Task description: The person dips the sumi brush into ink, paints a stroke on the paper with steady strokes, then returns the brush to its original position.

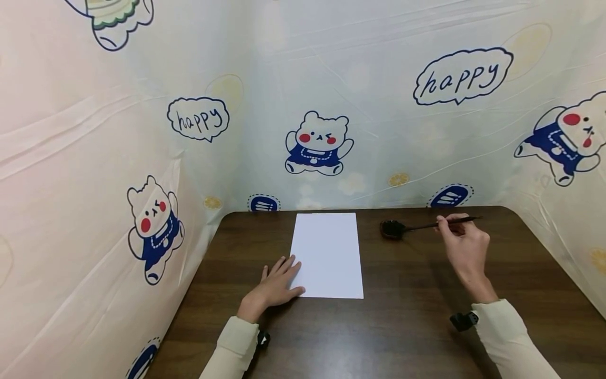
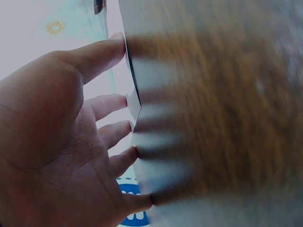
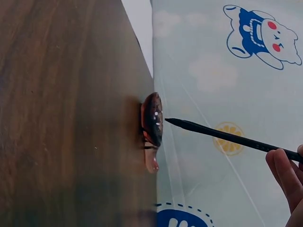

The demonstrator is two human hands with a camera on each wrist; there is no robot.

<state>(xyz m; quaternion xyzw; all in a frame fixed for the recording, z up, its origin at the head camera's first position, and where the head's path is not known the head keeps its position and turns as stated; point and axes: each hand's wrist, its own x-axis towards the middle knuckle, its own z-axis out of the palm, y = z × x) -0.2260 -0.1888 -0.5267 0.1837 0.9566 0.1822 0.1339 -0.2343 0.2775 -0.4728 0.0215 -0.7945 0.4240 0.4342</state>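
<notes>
The sheet of paper (image 1: 327,255) lies blank on the desk (image 1: 407,326), so writing has not begun. The left hand (image 1: 276,287) presses flat, fingers spread, on its corner. The right hand (image 1: 466,247) pinches a brush (image 1: 433,225), tip at the ink dish (image 1: 392,229).

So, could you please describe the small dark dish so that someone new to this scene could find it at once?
Start at the dark wooden table and find the white sheet of paper near its far edge. Just to the right of the sheet sits the small dark dish, with the tip of the thin black brush in the right hand reaching it. It is the only round, glossy, near-black thing there.
</notes>
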